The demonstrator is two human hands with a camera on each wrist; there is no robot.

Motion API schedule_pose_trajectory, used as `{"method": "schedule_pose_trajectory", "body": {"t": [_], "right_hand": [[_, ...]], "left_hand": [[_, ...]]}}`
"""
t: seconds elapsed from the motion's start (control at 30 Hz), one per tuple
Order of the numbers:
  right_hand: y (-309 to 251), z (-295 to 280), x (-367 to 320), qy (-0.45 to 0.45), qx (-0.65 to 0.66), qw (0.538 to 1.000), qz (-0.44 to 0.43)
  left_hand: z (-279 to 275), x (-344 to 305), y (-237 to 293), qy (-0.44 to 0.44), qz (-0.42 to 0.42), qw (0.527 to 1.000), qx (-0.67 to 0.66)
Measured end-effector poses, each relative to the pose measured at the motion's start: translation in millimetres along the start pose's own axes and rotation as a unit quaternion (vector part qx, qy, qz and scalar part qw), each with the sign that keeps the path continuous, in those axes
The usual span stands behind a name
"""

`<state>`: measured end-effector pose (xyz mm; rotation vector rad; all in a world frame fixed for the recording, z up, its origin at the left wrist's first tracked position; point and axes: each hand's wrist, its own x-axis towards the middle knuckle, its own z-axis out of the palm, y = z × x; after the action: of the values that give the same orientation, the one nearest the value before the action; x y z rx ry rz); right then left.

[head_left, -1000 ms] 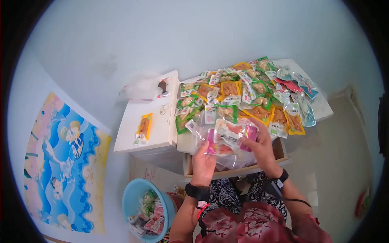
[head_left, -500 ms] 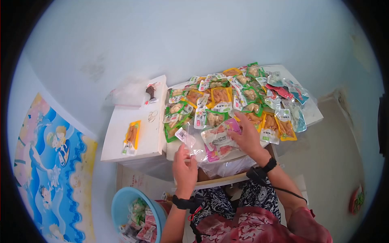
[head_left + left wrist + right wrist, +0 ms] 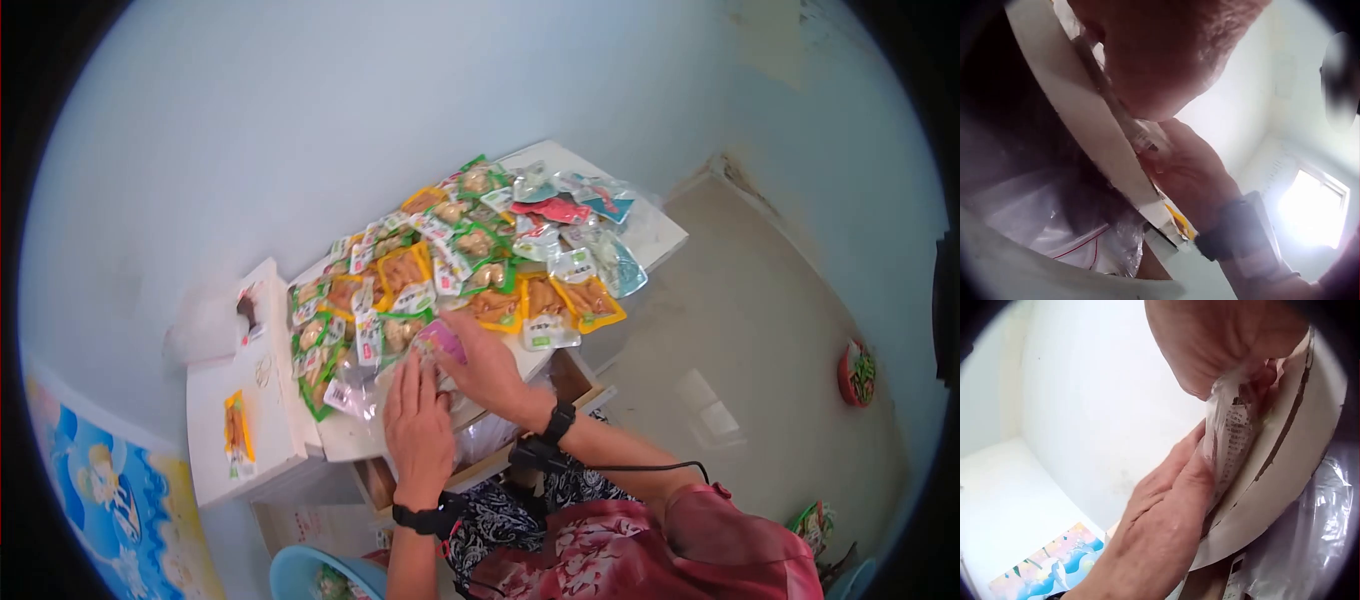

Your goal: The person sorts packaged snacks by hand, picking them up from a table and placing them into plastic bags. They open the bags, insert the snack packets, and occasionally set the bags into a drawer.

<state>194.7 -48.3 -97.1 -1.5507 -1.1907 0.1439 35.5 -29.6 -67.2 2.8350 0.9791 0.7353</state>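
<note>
Over the front of the white tabletop, both hands meet at a clear plastic bag and a pink-purple food packet. My right hand grips the packet, its fingertips partly hidden beneath. Fingers straight and side by side, my left hand rests on the plastic beside it. In the right wrist view, crinkled clear plastic with small print sits between the two hands. Several vacuum-sealed packets, yellow-edged and green-edged, are heaped just beyond the hands.
Below the hands, a pulled-out drawer holds clear plastic bags. One yellow packet lies on the left tabletop. A blue tub of packets stands at lower left. A red bowl is on the floor at right.
The head view has swung right. The hands have come together, the right bringing the pink-purple packet toward the clear bag. The left fingers, bent at the bag before, now lie straight on it.
</note>
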Motion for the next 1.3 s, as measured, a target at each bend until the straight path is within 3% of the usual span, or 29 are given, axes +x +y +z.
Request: {"method": "schedule_pose_trajectory", "body": {"t": [0.3,0.4,0.43,0.53,0.57,0.67,0.73,0.83,1.03,1.3], "right_hand": [[-20,-36,-45,-0.049,0.059,0.997,0.009],[-13,-40,-49,-0.082,0.057,0.995,-0.030],[-13,-45,-50,-0.105,0.070,0.992,-0.012],[-8,-54,-44,-0.079,-0.006,0.992,-0.100],[-7,-58,-43,-0.083,-0.016,0.991,-0.103],[-5,-69,-40,-0.087,-0.026,0.990,-0.104],[-2,-82,-38,-0.090,-0.007,0.992,-0.087],[17,-108,-15,-0.002,-0.021,0.991,-0.132],[62,-163,57,0.123,-0.057,0.989,-0.062],[65,-172,97,0.052,-0.178,0.972,-0.146]], "left_hand": [[-1,16,-10,0.068,-0.014,0.997,-0.027],[-4,21,-4,0.071,-0.034,0.996,-0.035],[-6,22,1,0.043,-0.079,0.995,-0.040],[5,24,-1,0.100,-0.023,0.994,-0.037],[10,22,-3,0.087,-0.011,0.993,-0.083],[26,14,-6,0.028,0.040,0.999,0.003],[22,16,-4,0.004,0.009,1.000,-0.025],[17,18,0,-0.008,-0.019,0.999,-0.028],[15,19,0,-0.021,-0.016,1.000,0.009],[17,16,1,-0.002,-0.016,1.000,0.012]]}}
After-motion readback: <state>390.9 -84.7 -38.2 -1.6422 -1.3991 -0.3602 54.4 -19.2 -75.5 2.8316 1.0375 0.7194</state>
